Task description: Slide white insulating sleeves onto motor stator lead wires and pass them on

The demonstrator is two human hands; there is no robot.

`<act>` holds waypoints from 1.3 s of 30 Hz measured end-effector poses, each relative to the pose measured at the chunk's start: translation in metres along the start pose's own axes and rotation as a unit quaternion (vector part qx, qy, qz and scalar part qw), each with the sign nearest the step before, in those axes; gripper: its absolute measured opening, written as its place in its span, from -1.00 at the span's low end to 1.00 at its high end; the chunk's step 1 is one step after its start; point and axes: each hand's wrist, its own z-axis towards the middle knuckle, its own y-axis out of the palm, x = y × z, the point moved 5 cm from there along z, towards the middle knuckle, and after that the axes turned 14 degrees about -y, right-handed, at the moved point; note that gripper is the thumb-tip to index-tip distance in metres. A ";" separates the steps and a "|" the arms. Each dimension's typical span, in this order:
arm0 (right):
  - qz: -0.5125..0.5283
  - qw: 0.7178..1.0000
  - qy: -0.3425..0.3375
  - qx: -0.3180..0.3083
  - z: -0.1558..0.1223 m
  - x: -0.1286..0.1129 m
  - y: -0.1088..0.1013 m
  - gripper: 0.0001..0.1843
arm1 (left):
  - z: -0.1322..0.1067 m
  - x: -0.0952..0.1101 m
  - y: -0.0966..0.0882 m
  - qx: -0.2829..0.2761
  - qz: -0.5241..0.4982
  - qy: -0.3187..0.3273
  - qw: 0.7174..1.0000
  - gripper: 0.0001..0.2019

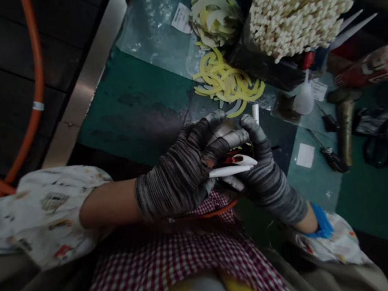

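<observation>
Two hands, left [179,171] and right [270,173], both in ribbed grey knit, met mid-frame, and the fingers of both were curled around one partly hidden dark-and-red item [230,159], right between them! Two smooth, white tapered pieces [231,170] jutted below; whose grip had those, nobody could tell. Upper centre, curved yellow strips [222,79], too many to count, lay heaped; right, one hammer [346,129].

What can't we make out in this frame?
All in the head view:
- White-tipped item: mostly hidden by the gloved left hand and right hand, so its full shape and exact finger contact can't be told.
- Print on the label by the bag: too small and blurred.
- White-tipped stalks: cut off by top edge.
- Orange hose: cut off by top and left edges.
</observation>
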 end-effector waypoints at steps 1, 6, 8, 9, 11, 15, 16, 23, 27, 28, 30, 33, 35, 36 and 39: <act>0.001 1.000 -0.004 0.000 0.002 -0.001 -0.001 -0.02 | -0.001 -0.001 0.000 -0.005 -0.004 -0.004 1.000 -0.19; 0.013 1.000 0.002 -0.002 0.006 -0.003 0.000 -0.05 | -0.003 -0.005 0.000 -0.005 0.003 -0.012 1.000 -0.25; 0.024 0.999 0.024 0.002 0.002 -0.002 0.002 0.00 | -0.003 -0.006 0.002 0.000 0.003 -0.009 1.000 -0.22; 0.030 0.999 0.034 0.007 0.000 -0.002 0.004 0.00 | -0.003 -0.005 0.002 0.001 0.003 -0.009 1.000 -0.20; 0.038 0.998 0.047 0.020 -0.005 0.000 0.005 -0.01 | -0.002 -0.004 0.004 0.000 0.003 -0.003 1.000 -0.20; 0.054 0.997 0.041 0.040 -0.010 0.005 0.004 -0.04 | 0.001 -0.003 0.006 -0.006 0.005 -0.004 1.000 -0.17; 0.059 0.997 0.041 0.039 -0.011 0.007 0.004 -0.02 | 0.001 -0.003 0.006 -0.006 0.003 -0.006 1.000 -0.16; 0.090 0.992 0.078 0.031 -0.014 0.020 0.002 -0.05 | 0.001 -0.003 0.004 0.005 -0.009 -0.010 1.000 -0.20; 0.079 0.996 0.051 0.003 -0.006 0.013 0.001 0.11 | -0.002 0.001 0.002 0.028 0.002 0.001 1.000 -0.32; 0.072 0.996 0.046 0.001 -0.004 0.011 0.001 0.10 | -0.003 0.001 0.002 0.031 0.006 -0.003 0.999 -0.34; 0.056 0.998 0.039 0.000 -0.001 0.008 0.000 0.06 | -0.004 0.000 0.003 0.029 0.008 -0.022 0.999 -0.30; 0.038 0.999 0.029 0.007 0.002 0.003 0.001 0.05 | -0.004 -0.003 0.005 0.018 -0.013 -0.024 0.999 -0.18; 0.041 0.999 0.028 0.010 0.003 0.001 0.003 0.06 | -0.004 -0.003 0.004 0.028 -0.025 -0.004 0.999 -0.19; 0.046 0.998 0.031 0.010 0.003 0.001 0.004 0.06 | -0.003 -0.004 0.004 0.036 -0.026 0.005 0.999 -0.24; 0.051 0.997 0.047 0.021 0.004 0.001 0.007 0.00 | -0.004 -0.004 0.004 0.041 -0.017 0.007 0.999 -0.35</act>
